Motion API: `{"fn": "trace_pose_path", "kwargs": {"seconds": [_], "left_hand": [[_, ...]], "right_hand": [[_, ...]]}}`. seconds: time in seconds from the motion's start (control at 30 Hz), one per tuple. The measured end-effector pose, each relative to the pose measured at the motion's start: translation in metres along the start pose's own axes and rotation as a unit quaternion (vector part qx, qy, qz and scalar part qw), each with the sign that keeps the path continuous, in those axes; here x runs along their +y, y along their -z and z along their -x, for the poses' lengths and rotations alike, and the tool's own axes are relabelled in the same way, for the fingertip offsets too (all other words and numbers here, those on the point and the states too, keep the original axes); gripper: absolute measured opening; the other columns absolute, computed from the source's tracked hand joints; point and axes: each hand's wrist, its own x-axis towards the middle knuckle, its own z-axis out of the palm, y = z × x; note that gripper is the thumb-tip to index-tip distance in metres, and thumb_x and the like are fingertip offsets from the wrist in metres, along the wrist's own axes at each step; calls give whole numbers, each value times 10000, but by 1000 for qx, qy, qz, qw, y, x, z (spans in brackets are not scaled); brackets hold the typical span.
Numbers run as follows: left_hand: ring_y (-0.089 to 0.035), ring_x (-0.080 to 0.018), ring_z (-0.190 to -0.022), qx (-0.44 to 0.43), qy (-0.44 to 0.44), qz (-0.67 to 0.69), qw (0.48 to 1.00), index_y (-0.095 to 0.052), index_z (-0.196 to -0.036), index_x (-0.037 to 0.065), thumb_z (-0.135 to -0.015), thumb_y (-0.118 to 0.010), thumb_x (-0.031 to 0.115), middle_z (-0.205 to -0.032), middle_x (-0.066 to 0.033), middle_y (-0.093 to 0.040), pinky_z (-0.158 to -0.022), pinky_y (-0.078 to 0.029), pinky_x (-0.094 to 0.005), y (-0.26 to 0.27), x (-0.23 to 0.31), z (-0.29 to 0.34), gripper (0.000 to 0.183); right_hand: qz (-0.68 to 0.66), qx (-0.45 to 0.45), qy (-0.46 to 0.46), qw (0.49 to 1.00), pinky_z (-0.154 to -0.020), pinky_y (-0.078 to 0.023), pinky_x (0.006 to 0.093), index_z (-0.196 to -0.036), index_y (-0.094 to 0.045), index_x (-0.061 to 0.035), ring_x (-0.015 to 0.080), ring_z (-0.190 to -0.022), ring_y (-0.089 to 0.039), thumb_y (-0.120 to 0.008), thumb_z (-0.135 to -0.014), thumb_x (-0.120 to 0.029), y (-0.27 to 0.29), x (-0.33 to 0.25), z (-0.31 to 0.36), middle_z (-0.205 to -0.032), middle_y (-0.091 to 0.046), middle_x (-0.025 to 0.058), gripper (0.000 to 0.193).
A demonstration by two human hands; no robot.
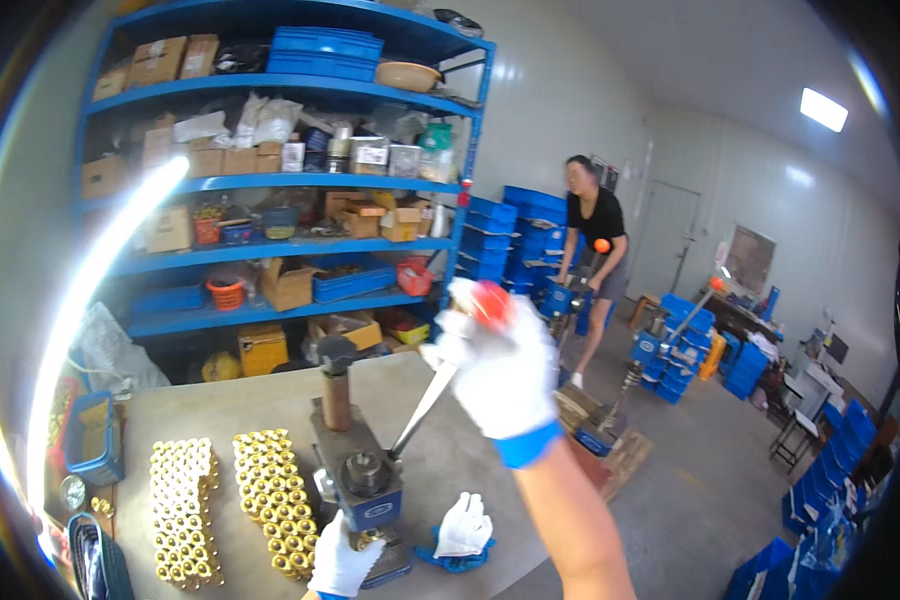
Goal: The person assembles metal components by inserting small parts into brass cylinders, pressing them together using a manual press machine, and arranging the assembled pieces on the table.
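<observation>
1. As the white-gloved right hand (510, 365) closes around the lever (425, 410) near its red knob (492, 304), center frame, blurred, a bench press (362, 478) stands at lower center on a gray table (210, 402).
2. At the bottom of the frame, the gloved left hand (342, 562) sits at the press's base, fingers curled in; whether they grip a piece cannot be told.
3. Small brass-colored pieces stand in two blocks at lower left, one farther left (183, 512) and one beside the press (273, 490); a loose white glove (463, 526) lies right of the press.
4. The step in hand appears to be setting a piece beneath the press, lever held high.
5. Such a move seems to call for a centered piece, left fingers clear of the ram, then a steady downward pull.
</observation>
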Motion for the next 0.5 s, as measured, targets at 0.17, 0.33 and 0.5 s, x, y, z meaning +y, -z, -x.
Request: {"fn": "trace_pose_path", "kwargs": {"seconds": [0.17,0.33,0.5], "left_hand": [[-644,-337,-817,-16,8,-61,998,-637,-1018,68,-689,-807,290,-890,-150,-660,-730,-514,-408,0,-13,-7,431],[-653,-174,-689,-6,5,23,1000,-650,-987,35,-733,-788,188,-802,-91,-681,-658,-531,-318,9,3,-3,328],[-666,-126,-777,47,86,143,985,-644,-961,-3,-824,-728,84,-856,-77,-692,-709,-543,-267,-6,-14,33,183]], "right_hand": [[142,191,-75,968,-866,-520,350,-1263,-480,-38,240,-1010,-626,-496,-994,-389,80,93,-1,-1107,-596,119,442],[533,219,-61,815,-885,-501,326,-1153,-601,54,195,-1023,-620,-505,-973,-476,97,109,147,-1035,-644,143,567],[321,355,-409,777,-742,-525,294,-1053,-641,34,184,-806,-655,-542,-965,-432,85,160,252,-896,-689,96,485]]}}
